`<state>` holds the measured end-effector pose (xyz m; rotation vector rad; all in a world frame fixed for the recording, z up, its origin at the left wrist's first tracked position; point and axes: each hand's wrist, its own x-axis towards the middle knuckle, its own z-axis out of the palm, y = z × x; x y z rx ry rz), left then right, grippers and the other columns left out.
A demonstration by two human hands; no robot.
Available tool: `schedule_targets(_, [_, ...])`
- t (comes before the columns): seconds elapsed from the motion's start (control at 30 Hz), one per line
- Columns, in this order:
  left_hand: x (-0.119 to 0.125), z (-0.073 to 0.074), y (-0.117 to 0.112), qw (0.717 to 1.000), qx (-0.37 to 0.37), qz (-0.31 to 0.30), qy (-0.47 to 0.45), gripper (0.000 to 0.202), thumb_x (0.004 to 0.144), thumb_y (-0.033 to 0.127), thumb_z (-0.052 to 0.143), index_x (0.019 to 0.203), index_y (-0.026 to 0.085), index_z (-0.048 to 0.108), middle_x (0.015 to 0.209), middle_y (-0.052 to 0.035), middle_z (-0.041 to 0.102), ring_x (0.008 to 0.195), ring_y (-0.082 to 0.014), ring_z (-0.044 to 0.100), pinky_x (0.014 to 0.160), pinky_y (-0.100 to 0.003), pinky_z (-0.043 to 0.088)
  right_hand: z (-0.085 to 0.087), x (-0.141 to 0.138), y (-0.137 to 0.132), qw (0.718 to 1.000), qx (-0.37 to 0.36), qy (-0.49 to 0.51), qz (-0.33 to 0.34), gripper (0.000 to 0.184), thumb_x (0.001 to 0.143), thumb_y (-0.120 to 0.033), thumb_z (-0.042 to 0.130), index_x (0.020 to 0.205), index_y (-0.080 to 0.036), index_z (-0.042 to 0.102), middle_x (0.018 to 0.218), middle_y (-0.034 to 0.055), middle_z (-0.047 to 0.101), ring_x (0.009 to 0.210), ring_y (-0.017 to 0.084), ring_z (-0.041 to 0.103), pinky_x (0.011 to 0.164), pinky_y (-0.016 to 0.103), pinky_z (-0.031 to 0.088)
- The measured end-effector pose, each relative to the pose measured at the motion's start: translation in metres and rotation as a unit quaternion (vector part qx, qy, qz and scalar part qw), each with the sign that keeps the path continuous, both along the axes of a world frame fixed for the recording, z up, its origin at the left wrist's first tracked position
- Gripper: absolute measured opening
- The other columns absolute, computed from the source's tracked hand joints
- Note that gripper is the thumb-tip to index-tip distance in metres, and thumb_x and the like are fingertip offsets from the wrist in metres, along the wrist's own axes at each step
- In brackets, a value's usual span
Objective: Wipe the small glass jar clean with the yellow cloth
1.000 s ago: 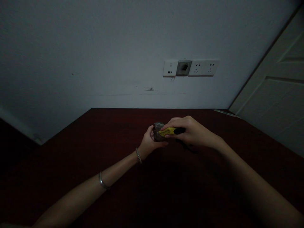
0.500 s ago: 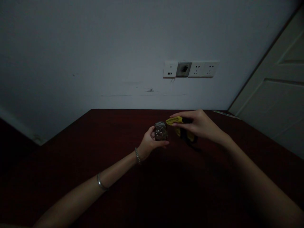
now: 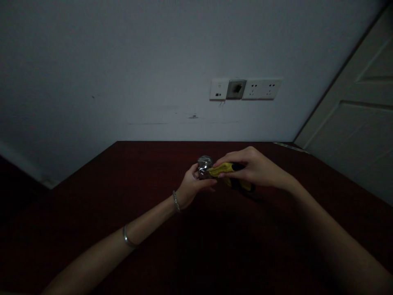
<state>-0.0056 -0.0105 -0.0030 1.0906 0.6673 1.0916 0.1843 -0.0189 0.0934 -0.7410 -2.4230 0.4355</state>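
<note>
My left hand (image 3: 190, 187) is closed around a small, glossy, dark rounded object (image 3: 204, 164), gripping it from the left and below. It looks like glass or clear plastic, but the dim light hides its exact kind. My right hand (image 3: 254, 169) pinches a yellow-and-black cloth (image 3: 225, 167) between thumb and fingers. The cloth's folded front end touches the right side of the glossy object, while the rest hangs below my palm. Some of the right fingers are hidden behind the cloth.
Both hands are above a dark red table (image 3: 147, 164). Its far edge meets a pale wall (image 3: 153, 61) with a row of sockets (image 3: 258, 89). A panelled door (image 3: 362, 123) stands at the right, and a thin flat strip (image 3: 291, 147) lies near the back right corner.
My right hand has moved left and slightly down, bringing the cloth against the glossy object. The left hand has kept its grip, almost in place.
</note>
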Motion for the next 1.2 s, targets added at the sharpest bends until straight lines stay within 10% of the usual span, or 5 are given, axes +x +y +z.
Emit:
schedule_targets(0.3, [0.001, -0.004, -0.003, 1.0, -0.005, -0.009, 0.019, 0.066, 0.054, 0.014, 0.085, 0.11, 0.014, 0.05, 0.095, -0.0066, 0.062, 0.071, -0.0147, 0.062, 0.056, -0.028, 0.056, -0.009, 0.004, 0.007, 0.994, 0.021, 0.053, -0.093, 0.021, 0.082, -0.024, 0.066, 0.102, -0.019, 0.07, 0.097, 0.0034, 0.075, 0.084, 0.017, 0.069, 0.077, 0.03, 0.052])
schedule_targets(0.93, [0.003, -0.009, 0.001, 0.999, 0.022, -0.008, 0.023, 0.06, 0.058, 0.016, 0.083, 0.109, 0.015, 0.051, 0.096, -0.006, 0.064, 0.076, -0.0166, 0.065, 0.056, -0.026, 0.057, -0.001, 0.004, 0.001, 0.998, -0.046, -0.03, 0.032, 0.021, 0.08, -0.024, 0.07, 0.101, -0.021, 0.07, 0.093, -0.0001, 0.075, 0.081, 0.013, 0.069, 0.075, 0.024, 0.052])
schedule_targets(1.2, [0.005, -0.008, 0.0, 1.0, 0.015, -0.011, 0.021, 0.067, 0.052, 0.012, 0.085, 0.11, 0.016, 0.051, 0.094, -0.005, 0.062, 0.077, -0.0163, 0.062, 0.057, -0.028, 0.057, -0.001, 0.003, 0.002, 0.997, 0.029, 0.032, -0.067, 0.019, 0.084, -0.027, 0.065, 0.101, -0.021, 0.071, 0.098, 0.003, 0.074, 0.085, 0.017, 0.069, 0.077, 0.028, 0.052])
